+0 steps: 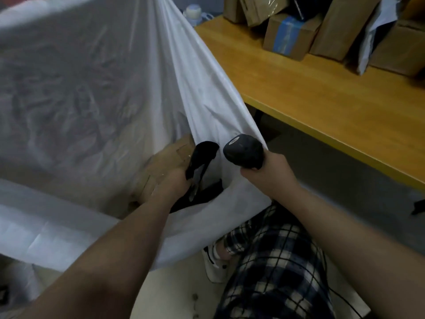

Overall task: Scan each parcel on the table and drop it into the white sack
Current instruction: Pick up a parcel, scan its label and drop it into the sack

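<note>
The white sack [96, 88] fills the left half of the view, its mouth open toward me. My left hand [171, 185] reaches into the mouth and grips a black soft parcel [202, 157] over a brown cardboard box [165, 162] lying inside. My right hand [264, 176] grips the black handheld scanner [243, 151] and seems to pinch the sack's right rim with it. More parcels [292, 35] stand on the wooden table [322, 93] at the upper right.
Brown boxes and a white poly mailer [372, 42] crowd the table's far edge. A pale bottle [193, 12] stands beyond the table corner. My checked trousers [276, 261] and a white shoe [212, 261] are below the sack.
</note>
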Demonstrator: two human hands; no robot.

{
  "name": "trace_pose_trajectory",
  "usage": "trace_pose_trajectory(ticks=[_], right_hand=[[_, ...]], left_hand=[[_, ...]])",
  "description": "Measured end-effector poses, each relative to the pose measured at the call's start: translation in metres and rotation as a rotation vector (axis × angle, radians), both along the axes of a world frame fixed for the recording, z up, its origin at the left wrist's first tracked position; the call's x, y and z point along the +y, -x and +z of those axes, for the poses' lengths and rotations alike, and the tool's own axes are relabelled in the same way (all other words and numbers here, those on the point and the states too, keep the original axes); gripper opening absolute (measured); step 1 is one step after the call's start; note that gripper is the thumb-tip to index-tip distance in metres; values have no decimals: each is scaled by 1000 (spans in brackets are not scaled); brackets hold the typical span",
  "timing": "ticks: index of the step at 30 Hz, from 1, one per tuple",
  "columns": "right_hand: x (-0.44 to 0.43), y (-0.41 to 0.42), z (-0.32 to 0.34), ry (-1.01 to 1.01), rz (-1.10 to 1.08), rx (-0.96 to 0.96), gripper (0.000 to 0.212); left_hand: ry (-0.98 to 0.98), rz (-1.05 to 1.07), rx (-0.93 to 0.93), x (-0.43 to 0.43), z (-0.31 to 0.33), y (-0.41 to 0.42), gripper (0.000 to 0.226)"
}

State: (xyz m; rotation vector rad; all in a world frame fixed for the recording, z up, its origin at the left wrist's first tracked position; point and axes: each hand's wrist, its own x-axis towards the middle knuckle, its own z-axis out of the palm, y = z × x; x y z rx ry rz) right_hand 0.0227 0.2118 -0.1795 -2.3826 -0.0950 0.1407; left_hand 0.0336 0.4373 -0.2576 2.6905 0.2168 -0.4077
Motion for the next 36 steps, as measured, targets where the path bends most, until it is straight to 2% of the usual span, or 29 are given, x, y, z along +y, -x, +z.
trace_pose_trajectory(ticks=[2,4,6,8,10,15,20,26,29,32,36], right_hand=[[-10,-1,-2,-11,-30,2,32],[-22,-1,1,-48,-88,-19,26],[-35,4,9,-122,-163,-65,21],[-50,11,20,-220,-229,-156,25],[-69,21,35,-351,-285,-239,28],[-133,46,79,-637,-411,-333,9],[-221,67,108,-807,-694,-319,15],[-323,96,107,-1149,-875,-101,24],[-357,104,102,-1309,-938,-115,24],[-373,101,97,-1419,-990,-197,23],[-379,86,89,-1431,-1019,-239,21]], left_hand=[[-68,-12,-170,-15,18,1,32],[-6,-11,-329,-30,39,3,32],[128,12,-344,-48,64,1,23],[241,7,-378,-69,84,-5,25],[370,-53,-477,-94,103,-8,22],[486,-300,-600,-179,157,-8,21],[451,-529,-574,-272,184,-8,22],[365,-766,-590,-387,193,-18,25],[265,-851,-621,-445,200,-30,39],[76,-851,-683,-500,207,-41,64],[-77,-759,-619,-549,204,-53,87]])
